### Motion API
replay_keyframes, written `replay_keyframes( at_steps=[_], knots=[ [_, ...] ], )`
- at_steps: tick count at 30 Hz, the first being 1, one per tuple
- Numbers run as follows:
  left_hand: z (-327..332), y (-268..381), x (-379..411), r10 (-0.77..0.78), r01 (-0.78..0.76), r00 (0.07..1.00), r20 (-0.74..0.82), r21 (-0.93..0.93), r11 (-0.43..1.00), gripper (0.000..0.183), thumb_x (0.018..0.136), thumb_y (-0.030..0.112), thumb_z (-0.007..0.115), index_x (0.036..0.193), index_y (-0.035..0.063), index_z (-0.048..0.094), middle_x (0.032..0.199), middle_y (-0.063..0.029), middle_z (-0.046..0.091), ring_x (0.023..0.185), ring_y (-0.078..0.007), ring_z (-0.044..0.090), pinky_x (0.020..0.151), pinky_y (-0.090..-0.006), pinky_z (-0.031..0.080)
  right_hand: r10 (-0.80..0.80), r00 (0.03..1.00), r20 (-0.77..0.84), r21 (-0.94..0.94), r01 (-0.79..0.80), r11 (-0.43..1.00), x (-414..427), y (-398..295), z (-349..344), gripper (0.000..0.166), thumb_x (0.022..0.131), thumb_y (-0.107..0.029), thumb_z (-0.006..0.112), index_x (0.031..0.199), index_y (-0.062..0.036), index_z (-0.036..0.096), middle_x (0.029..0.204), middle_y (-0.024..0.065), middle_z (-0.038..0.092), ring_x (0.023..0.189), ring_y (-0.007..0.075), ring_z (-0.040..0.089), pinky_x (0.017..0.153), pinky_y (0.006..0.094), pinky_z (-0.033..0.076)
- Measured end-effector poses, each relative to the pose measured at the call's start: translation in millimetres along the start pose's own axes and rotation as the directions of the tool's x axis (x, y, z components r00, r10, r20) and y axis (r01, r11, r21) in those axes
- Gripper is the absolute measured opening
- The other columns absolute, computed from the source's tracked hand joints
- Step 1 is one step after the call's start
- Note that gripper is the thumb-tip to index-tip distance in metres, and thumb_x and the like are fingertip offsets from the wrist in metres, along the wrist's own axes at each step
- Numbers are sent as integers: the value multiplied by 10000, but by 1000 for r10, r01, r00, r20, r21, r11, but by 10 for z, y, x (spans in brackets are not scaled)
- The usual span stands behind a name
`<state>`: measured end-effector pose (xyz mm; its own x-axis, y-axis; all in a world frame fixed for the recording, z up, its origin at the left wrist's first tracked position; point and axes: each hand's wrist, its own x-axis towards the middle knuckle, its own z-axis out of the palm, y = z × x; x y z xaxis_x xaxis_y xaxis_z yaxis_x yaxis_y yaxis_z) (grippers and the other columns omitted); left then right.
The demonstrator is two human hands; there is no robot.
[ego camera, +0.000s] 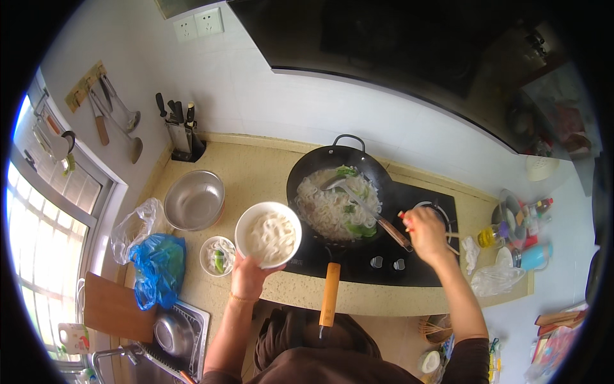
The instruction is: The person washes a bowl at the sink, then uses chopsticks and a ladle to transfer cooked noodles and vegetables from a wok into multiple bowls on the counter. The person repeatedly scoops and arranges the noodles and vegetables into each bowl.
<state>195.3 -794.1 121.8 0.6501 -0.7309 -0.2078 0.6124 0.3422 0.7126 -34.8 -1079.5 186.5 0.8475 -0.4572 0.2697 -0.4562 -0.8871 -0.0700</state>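
My left hand (252, 276) grips a white bowl (241, 233) of pale noodles in broth, just left of a black wok (371, 163). More noodles (319, 206) and green leaves lie in the wok. A metal ladle (357, 199) rests across it, its wood-coloured handle reaching over the right rim. Beside that handle's end, my right hand (424, 233) is closed around chopsticks (453, 234) with red ends. A smaller white bowl (204, 266) with pale strips and a green piece stands left of my left hand.
The wok stands on a black gas hob (417, 273). Farther left are a steel basin (194, 201), a blue plastic bag (158, 264), a knife block (184, 141) and a sink (204, 331). Bottles, including an oil bottle (488, 236), stand at right. A dark range hood (383, 48) overhangs the back.
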Motion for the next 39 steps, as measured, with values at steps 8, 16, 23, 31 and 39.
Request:
replay_keyframes(
  at_steps=[8,16,23,31,39],
  knots=[
    [-585,-124,-606,-25,16,993,-116,-72,997,625,738,57,403,1334,60,217,1272,-185,402,1062,-353,519,728,-465,539,73,987,147,-151,-50,987,-52,-99,839,418,655,-141,699,981,-19,467,763,127,563,775,277,547,612,357,483],
    [-570,-157,-710,6,-27,984,-179,-115,993,604,743,85,428,1316,34,243,1230,-191,443,1032,-344,540,703,-440,556,84,993,88,-204,-65,977,-91,-68,488,240,655,-169,688,774,-39,525,746,119,573,736,277,555,633,365,482],
    [-614,-138,-751,40,-53,974,-221,-52,997,599,738,139,478,1284,-11,282,1190,-198,481,984,-333,571,692,-423,561,318,752,577,382,-593,709,-86,-17,54,204,819,-201,548,723,-22,542,555,59,565,494,183,550,514,324,430],
    [-635,-191,-788,12,-30,959,-284,-59,998,613,706,94,425,1290,-11,272,1197,-204,474,983,-342,570,694,-429,561,248,750,613,335,-531,778,22,-351,388,230,845,-210,519,729,-14,551,568,66,570,507,182,554,515,318,428],
    [-655,-215,-844,15,-36,948,-318,-61,997,615,707,104,439,1290,-11,278,1199,-201,474,981,-336,572,691,-436,560,78,452,889,451,-892,35,-62,-311,441,252,876,-211,474,872,19,576,583,42,532,459,102,483,400,215,356]
  ],
)
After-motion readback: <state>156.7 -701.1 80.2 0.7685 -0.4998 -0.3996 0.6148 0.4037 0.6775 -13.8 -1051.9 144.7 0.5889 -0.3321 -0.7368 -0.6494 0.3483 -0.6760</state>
